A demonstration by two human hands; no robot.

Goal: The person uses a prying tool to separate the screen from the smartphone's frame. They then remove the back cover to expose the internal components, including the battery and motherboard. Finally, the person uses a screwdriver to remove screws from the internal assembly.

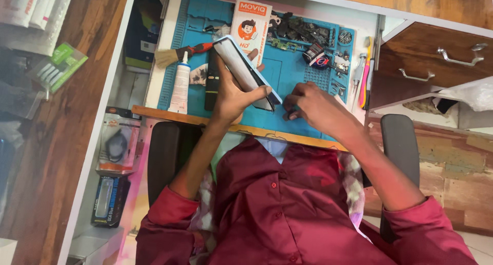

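two hands work apart: the left hand [233, 93] clamps a thin, stiff, likely fragile phone [245, 70] by its edges; the right hand [313, 105] pinches something unseen on the blue mat [287, 70].

1. I count one phone [245, 70], held over the blue mat [287, 75].
2. One white tube [180, 82] lies by the mat's left edge.
3. One brush [177, 54] is there too.
4. One orange-and-white box [250, 21] sits at the mat's far edge.
5. Two drawer handles [457, 57] are right of the desk.
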